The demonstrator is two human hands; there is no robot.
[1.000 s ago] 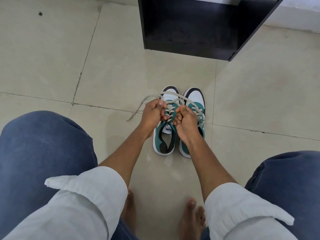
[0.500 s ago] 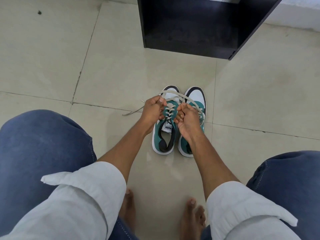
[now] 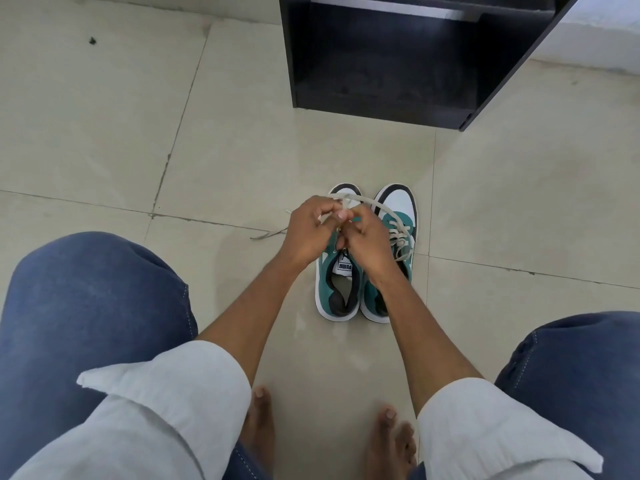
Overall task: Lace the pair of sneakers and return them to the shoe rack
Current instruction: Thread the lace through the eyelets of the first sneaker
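Observation:
Two green and white sneakers stand side by side on the tiled floor, toes pointing away from me. The left sneaker has its pale lace drawn up in a loop above the toe. My left hand and my right hand are pressed together over its tongue, both pinching that lace. One loose lace end trails on the floor to the left. The right sneaker shows its lace crossed through the eyelets; my right wrist covers its heel part.
A black shoe rack with an open lower shelf stands on the floor just beyond the sneakers. My knees in blue jeans fill the lower left and right, and my bare feet rest on the tiles between them.
My hands have come together over the left sneaker, closing the gap between them. The loose lace end at the left has been drawn shorter and lies lower on the floor.

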